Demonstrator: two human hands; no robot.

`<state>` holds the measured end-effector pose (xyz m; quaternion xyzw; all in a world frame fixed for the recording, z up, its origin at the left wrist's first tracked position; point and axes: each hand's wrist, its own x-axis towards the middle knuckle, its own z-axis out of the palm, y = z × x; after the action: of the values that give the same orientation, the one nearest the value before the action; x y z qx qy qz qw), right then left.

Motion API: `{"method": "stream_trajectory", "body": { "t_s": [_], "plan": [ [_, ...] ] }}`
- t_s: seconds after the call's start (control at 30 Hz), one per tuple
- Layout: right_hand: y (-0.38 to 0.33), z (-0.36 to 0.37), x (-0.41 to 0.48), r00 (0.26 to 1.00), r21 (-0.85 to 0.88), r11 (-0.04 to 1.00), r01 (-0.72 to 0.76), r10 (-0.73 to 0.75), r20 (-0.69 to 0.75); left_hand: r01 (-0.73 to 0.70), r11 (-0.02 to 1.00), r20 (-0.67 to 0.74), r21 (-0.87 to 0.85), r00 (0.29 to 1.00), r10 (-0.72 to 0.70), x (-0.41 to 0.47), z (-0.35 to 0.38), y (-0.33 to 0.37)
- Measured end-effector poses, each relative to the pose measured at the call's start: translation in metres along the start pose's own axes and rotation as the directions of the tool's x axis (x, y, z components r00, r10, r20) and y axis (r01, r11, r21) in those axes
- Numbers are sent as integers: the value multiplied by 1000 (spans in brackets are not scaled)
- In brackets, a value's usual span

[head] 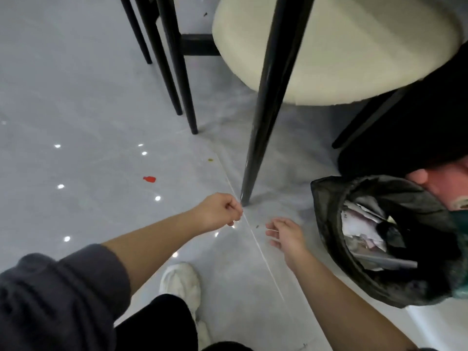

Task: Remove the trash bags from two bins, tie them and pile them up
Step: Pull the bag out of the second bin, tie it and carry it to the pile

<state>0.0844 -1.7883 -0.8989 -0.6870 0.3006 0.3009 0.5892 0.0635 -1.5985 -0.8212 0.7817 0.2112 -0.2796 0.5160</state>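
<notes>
A bin lined with a black trash bag (pixel 326 214) stands at the right, its mouth open and filled with crumpled paper (pixel 359 229). My left hand (pixel 219 211) hovers over the grey floor with its fingers curled into a loose fist and nothing visible in it. To its right my right hand (pixel 286 234) is held low with relaxed, slightly bent fingers, a short way left of the bag's rim and apart from it. A second bin is not in view.
A cream-seated chair (pixel 329 59) with black legs (pixel 255 153) stands just beyond my hands. More black legs (pixel 174 79) are further left. Another person's foot (pixel 445 186) and dark trouser leg sit behind the bin. Small red (pixel 149 179) scrap lies on the tiles. My white shoe (pixel 181 282) is below.
</notes>
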Motion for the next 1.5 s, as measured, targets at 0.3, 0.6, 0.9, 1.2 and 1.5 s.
{"method": "stream_trajectory", "body": {
  "t_s": [0.3, 0.6, 0.9, 1.2, 1.5],
  "plan": [
    [40, -43, 24, 998, 414, 908, -67, 57, 35, -41, 999, 114, -32, 992, 45, 57, 99, 23],
    [56, -85, -5, 985, 775, 616, -138, 5, 171, 85, 923, 129, -376, 991, -39, 76, 165, 59],
    [68, -109, -33, 983, 831, 546, -105, -72, 171, 116, 867, 4, -484, 991, -130, 55, 152, 74],
    [68, -111, -60, 894, 711, 670, -214, -159, 419, 58, 979, -148, -193, 985, -88, 12, 114, 70],
    [67, -128, -79, 920, 679, 710, -185, -119, 375, 4, 982, -279, -189, 959, -57, -10, 109, 40]
  ]
}}
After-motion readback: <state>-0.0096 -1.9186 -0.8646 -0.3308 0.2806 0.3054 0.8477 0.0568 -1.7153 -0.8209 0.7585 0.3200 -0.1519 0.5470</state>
